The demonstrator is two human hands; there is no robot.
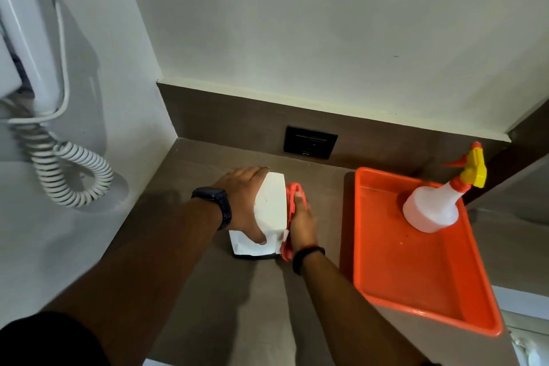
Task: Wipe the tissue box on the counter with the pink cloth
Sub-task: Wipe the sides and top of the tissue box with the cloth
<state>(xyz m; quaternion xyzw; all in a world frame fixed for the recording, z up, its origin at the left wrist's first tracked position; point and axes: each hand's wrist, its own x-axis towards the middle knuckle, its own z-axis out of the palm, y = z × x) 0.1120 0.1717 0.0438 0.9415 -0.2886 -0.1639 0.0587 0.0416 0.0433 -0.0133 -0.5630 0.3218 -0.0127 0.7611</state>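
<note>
Pale walls (326, 24) meet in a corner above a brown counter (237, 306). A dark socket (310, 142) sits in its upstand; a white wall-mounted dryer (20, 47) hangs left.

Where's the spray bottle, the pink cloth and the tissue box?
spray bottle (430, 211): head view, on its white body.
pink cloth (291, 191): head view, on its top fold.
tissue box (271, 202): head view, on its white top.

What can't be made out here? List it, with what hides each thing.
- Head view: the tissue box's right side, covered by the pink cloth and right hand.
- Its left side, hidden under the left hand.
- Most of the cloth, behind the box and hand.
- Wall handset, cut off by the left edge.
</note>
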